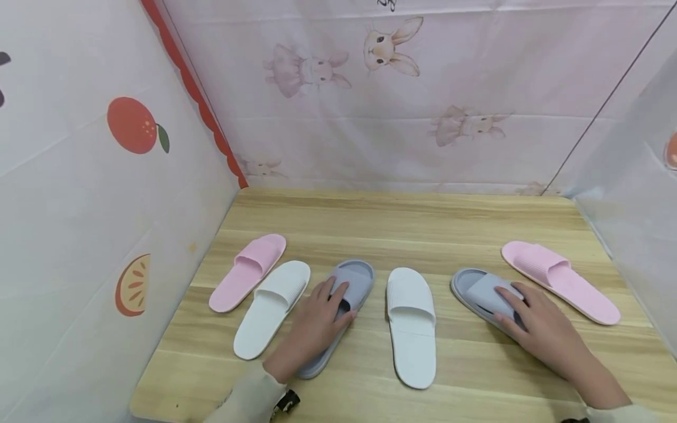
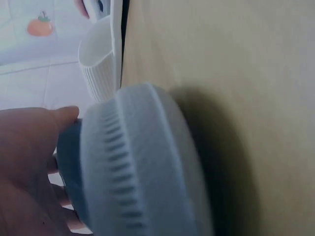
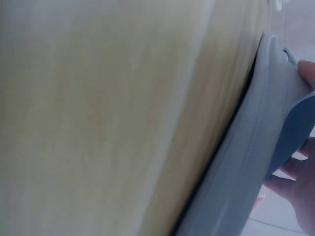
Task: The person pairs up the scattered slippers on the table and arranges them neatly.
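Observation:
My left hand (image 1: 312,329) grips a grey slipper (image 1: 357,276) across its strap, fingers over the top and thumb along the right side. The slipper's toe points away, tilted right. In the left wrist view its ribbed heel (image 2: 147,162) fills the middle, with a dark shadow beside it on the wood. On the right, my right hand (image 1: 547,329) holds the other grey slipper (image 1: 471,285) by its strap, toe pointing away and to the left. The right wrist view shows the thumb (image 3: 307,71) and fingers on opposite sides of that strap. Both hands partly cover the foot openings.
A white slipper (image 1: 264,320) and a pink slipper (image 1: 238,285) lie left of my left hand. Another white slipper (image 1: 415,355) lies between the hands, and another pink slipper (image 1: 587,294) beyond my right hand. Printed cloth walls (image 1: 328,147) border the wooden table (image 1: 391,220).

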Available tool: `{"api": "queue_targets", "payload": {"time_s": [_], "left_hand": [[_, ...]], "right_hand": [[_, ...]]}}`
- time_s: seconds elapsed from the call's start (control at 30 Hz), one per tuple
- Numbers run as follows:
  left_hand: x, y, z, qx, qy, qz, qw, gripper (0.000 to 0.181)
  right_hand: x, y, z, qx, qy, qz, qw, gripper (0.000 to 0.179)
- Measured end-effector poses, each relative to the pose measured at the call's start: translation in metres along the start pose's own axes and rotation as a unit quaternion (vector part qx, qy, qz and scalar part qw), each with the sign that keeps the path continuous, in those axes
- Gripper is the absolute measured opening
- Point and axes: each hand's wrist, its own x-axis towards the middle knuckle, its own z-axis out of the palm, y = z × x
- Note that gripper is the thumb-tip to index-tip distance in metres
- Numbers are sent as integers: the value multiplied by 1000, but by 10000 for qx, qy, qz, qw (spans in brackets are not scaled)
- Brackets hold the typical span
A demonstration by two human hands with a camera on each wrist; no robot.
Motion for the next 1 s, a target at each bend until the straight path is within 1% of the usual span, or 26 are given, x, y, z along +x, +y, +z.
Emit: {"api": "queue_targets", "payload": {"time_s": [0.17,0.3,0.47,0.67,0.83,1.0], "left_hand": [[-1,4,6,15,166,-147,9998,65],[0,7,9,44,252,-258,9993,65],[2,14,10,10,213,-473,9987,65],[8,21,11,-8,207,-744,9970,66],[14,25,12,-72,299,-795,9964,66],[23,28,12,-57,293,-805,9963,66]], "right_hand": [[4,-8,5,25,-142,208,9997,61],[11,-16,7,-19,-231,355,9991,60],[21,-26,9,-79,-145,445,9989,59],[33,-36,11,-87,-252,549,9981,60],[44,-41,16,-212,-279,632,9974,61],[55,-45,20,-283,-298,718,9966,61]]}}
